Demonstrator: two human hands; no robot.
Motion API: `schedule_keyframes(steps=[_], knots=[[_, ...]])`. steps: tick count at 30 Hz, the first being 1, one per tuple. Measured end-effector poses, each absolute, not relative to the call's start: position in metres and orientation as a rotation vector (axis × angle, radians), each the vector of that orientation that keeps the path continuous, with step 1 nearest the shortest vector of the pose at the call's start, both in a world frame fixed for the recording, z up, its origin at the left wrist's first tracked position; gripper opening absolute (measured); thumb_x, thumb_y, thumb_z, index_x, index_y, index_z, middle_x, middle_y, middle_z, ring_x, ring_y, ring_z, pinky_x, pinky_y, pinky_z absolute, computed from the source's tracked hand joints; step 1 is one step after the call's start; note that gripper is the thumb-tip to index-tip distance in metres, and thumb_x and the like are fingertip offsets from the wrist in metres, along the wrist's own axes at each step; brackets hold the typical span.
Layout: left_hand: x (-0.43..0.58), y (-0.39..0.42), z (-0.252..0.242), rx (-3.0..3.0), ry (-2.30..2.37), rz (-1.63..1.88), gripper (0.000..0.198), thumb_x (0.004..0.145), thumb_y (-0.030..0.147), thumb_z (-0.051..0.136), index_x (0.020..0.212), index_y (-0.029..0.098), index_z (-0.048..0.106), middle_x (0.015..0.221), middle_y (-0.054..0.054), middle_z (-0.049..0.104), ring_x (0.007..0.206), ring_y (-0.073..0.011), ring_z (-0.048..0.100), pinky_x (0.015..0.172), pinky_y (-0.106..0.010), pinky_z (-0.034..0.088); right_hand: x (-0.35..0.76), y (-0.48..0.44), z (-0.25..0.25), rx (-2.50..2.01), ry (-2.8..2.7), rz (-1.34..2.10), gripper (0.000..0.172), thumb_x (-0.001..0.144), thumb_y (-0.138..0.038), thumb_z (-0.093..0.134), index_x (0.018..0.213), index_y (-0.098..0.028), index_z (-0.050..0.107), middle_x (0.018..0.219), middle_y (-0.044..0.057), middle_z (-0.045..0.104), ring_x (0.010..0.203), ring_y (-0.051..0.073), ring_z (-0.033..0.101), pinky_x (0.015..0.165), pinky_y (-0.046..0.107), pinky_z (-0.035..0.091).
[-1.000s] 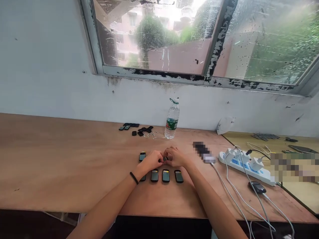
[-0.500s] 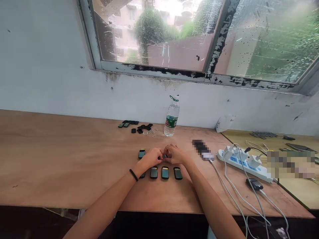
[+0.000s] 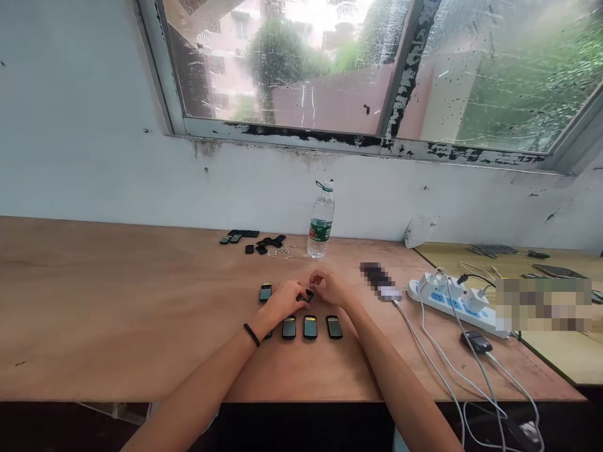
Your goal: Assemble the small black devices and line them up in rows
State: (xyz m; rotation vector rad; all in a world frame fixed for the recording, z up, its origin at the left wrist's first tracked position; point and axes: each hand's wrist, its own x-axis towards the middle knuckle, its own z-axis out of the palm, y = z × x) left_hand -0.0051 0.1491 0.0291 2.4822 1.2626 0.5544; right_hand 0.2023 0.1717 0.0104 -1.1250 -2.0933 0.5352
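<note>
Both my hands meet over the middle of a wooden table. My left hand, with a black band on its wrist, pinches a small black device between its fingertips. My right hand has its fingers curled at the other side of that device, touching it. A row of small black devices with shiny screens lies just in front of my hands, partly hidden under my left wrist. One more device lies to the left of my left hand.
A water bottle stands behind my hands near the wall. Left of it lie several small black parts and metal rings. A white power strip with plugs and cables, and a black mouse-like object, sit at the right.
The view has shifted slightly. My hands have parted a little, and the small black device between them shows more than before.
</note>
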Motion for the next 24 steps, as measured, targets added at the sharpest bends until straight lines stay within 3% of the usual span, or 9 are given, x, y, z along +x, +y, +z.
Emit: schedule_keyframes(steps=[9, 14, 19, 24], knots=[[-0.001, 0.138, 0.036, 2.506, 1.229, 0.526, 0.013, 0.083, 0.017, 0.072, 0.091, 0.021, 0.081, 0.108, -0.007, 0.069, 0.089, -0.0209, 0.067, 0.083, -0.031, 0.051, 0.198, 0.185, 0.002, -1.225, -2.384, 0.24, 0.032, 0.089, -0.006, 0.053, 0.103, -0.018, 0.08, 0.105, 0.01, 0.077, 0.093, 0.022, 0.069, 0.085, 0.033, 0.051], [-0.001, 0.138, 0.039, 2.497, 1.251, 0.506, 0.018, 0.082, 0.014, 0.072, 0.097, 0.02, 0.08, 0.113, -0.008, 0.07, 0.096, -0.0238, 0.068, 0.087, -0.033, 0.052, 0.194, 0.187, -0.001, -1.091, -2.408, 0.224, 0.039, 0.085, 0.0, 0.05, 0.103, -0.018, 0.08, 0.101, 0.01, 0.076, 0.092, 0.022, 0.068, 0.082, 0.03, 0.05], [-0.002, 0.139, 0.039, 2.497, 1.216, 0.547, 0.017, 0.082, 0.014, 0.071, 0.094, 0.021, 0.08, 0.113, -0.007, 0.071, 0.098, -0.0237, 0.068, 0.088, -0.033, 0.053, 0.191, 0.185, -0.004, -1.06, -2.391, 0.235, 0.035, 0.083, -0.001, 0.053, 0.099, -0.017, 0.079, 0.099, 0.01, 0.074, 0.09, 0.022, 0.067, 0.079, 0.029, 0.049], [-0.003, 0.14, 0.038, 2.501, 1.222, 0.544, 0.017, 0.082, 0.013, 0.071, 0.094, 0.021, 0.08, 0.113, -0.008, 0.071, 0.1, -0.0249, 0.068, 0.089, -0.034, 0.052, 0.196, 0.179, 0.009, -1.157, -2.276, 0.276, 0.043, 0.084, 0.001, 0.05, 0.116, -0.016, 0.074, 0.11, 0.011, 0.073, 0.098, 0.023, 0.067, 0.086, 0.031, 0.051]])
